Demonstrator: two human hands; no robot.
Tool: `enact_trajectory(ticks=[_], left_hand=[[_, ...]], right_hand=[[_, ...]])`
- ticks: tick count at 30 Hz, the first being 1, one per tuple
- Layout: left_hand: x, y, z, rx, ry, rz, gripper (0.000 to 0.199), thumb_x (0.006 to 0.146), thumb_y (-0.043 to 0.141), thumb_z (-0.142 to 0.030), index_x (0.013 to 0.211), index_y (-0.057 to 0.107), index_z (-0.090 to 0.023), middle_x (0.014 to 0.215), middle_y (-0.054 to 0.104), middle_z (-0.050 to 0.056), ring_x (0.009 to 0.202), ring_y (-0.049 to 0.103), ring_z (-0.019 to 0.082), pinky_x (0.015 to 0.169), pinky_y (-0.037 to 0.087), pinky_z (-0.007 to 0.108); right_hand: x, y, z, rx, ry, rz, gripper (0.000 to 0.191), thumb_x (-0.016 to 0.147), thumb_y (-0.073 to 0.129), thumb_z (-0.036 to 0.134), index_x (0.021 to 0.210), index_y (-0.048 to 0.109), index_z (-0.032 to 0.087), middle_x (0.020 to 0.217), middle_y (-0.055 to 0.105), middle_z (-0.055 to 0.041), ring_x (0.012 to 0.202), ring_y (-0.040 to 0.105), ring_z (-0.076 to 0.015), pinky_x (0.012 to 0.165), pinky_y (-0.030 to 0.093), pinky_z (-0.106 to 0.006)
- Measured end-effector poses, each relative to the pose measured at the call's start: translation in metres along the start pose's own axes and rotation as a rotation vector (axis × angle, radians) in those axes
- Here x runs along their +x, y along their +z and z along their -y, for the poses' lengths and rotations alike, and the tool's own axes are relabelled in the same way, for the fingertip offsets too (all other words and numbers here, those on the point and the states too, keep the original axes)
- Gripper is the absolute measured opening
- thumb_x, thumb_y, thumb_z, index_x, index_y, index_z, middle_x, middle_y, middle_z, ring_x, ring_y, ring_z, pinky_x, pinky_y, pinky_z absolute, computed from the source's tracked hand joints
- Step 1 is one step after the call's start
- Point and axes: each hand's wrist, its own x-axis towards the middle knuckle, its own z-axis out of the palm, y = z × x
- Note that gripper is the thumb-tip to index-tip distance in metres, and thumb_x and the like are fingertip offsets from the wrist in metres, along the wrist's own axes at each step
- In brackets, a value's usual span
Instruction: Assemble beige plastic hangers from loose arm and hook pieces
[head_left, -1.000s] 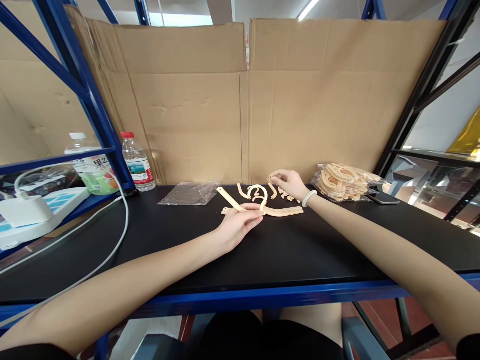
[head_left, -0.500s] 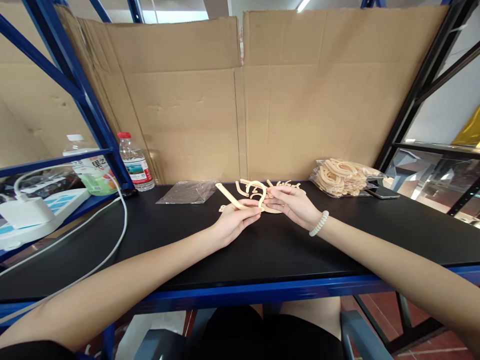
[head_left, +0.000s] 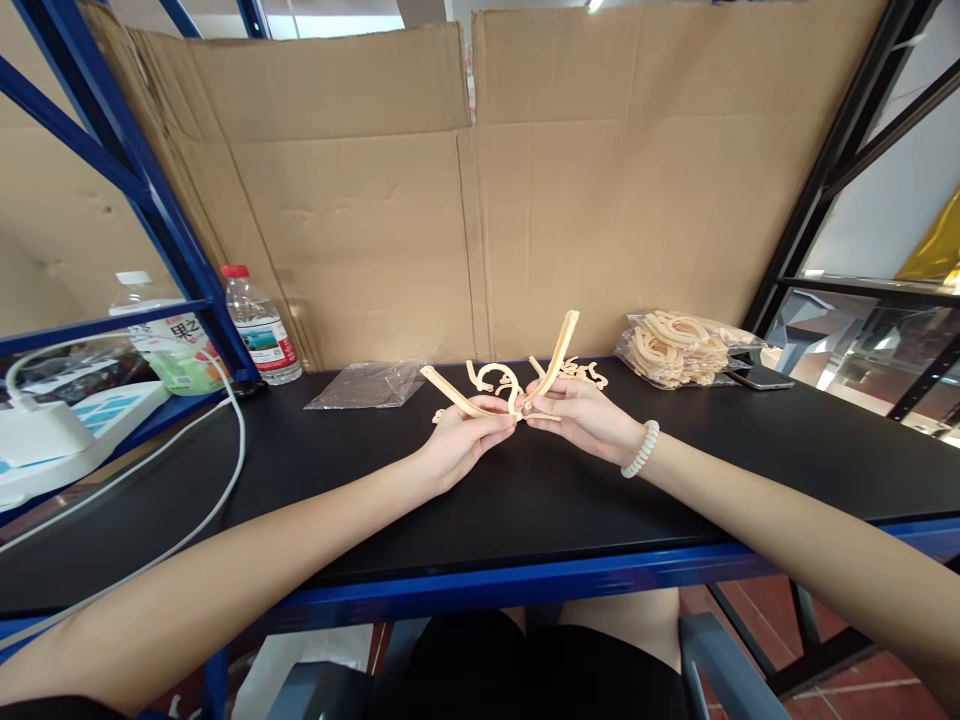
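Observation:
My left hand [head_left: 469, 437] pinches a long, pale beige, slightly curved strip [head_left: 448, 390], whose free end points up and to the left. Close against it, my right hand [head_left: 576, 412] grips another beige strip [head_left: 559, 352] that rises up and to the right. The inner ends meet between my fingertips; whether they are joined I cannot tell. A curved beige piece [head_left: 497, 372] arches just behind the fingers. Several small beige pieces [head_left: 589, 372] lie on the black tabletop [head_left: 360, 500] beyond my right hand. A white bead bracelet [head_left: 641, 450] circles my right wrist.
A flat clear plastic bag [head_left: 367, 386] lies at the left. Farther right are a bag of beige pieces [head_left: 675, 348] and a phone [head_left: 761, 378]. Bottles [head_left: 262, 330], a power strip [head_left: 135, 425] and a white cable [head_left: 238, 450] occupy the left. Cardboard [head_left: 360, 230] walls the back.
The right-hand strip has swung upward and now points up to the right. My right hand has turned with it; the left hand stays nearly in place. The view has shifted slightly.

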Motion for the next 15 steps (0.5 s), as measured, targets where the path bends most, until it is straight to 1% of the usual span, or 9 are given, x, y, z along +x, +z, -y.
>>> enact_trajectory(ticks=[2,4,8,11,15], left_hand=[[-0.0002,0.0002,0.0,0.018,0.0,0.012,0.02,0.064,0.08,-0.011,0.079,0.067,-0.013,0.082,0.07,0.004,0.084,0.065,0.014,0.091,0.049,0.03],[-0.0009,0.0007,-0.0004,0.041,-0.003,0.016,0.021,0.063,0.08,-0.011,0.078,0.067,-0.013,0.081,0.069,0.004,0.082,0.065,0.014,0.09,0.049,0.031],[-0.0031,0.0025,-0.0015,0.103,0.009,0.071,0.021,0.062,0.081,-0.012,0.077,0.066,-0.013,0.082,0.068,0.004,0.084,0.064,0.015,0.086,0.05,0.031],[-0.004,0.0029,-0.0018,0.127,0.028,0.102,0.021,0.062,0.081,-0.012,0.077,0.066,-0.013,0.085,0.068,0.004,0.086,0.064,0.016,0.084,0.05,0.03],[-0.004,0.0024,-0.002,0.143,0.025,0.125,0.021,0.062,0.081,-0.013,0.076,0.066,-0.014,0.083,0.067,0.004,0.083,0.064,0.015,0.081,0.05,0.029]], right_hand=[[-0.0005,-0.0019,0.001,-0.049,-0.018,-0.001,0.024,0.069,0.079,0.028,0.087,0.066,0.018,0.088,0.067,-0.003,0.09,0.063,-0.0153,0.091,0.049,-0.034],[-0.0012,-0.0035,0.002,-0.121,-0.017,0.011,0.025,0.07,0.078,0.029,0.089,0.066,0.017,0.088,0.067,-0.0029,0.089,0.063,-0.0151,0.088,0.05,-0.034],[-0.0013,-0.0061,0.0031,-0.255,-0.027,0.088,0.024,0.073,0.075,0.029,0.092,0.066,0.016,0.086,0.065,-0.0023,0.083,0.062,-0.0128,0.084,0.051,-0.031],[-0.0002,-0.0083,0.0035,-0.307,-0.062,0.116,0.028,0.074,0.073,0.028,0.099,0.066,0.017,0.087,0.065,-0.0019,0.081,0.061,-0.012,0.082,0.052,-0.031],[0.0,-0.0088,0.0053,-0.358,-0.088,0.116,0.033,0.076,0.071,0.027,0.107,0.064,0.019,0.09,0.065,-0.0024,0.08,0.061,-0.0115,0.081,0.052,-0.031]])
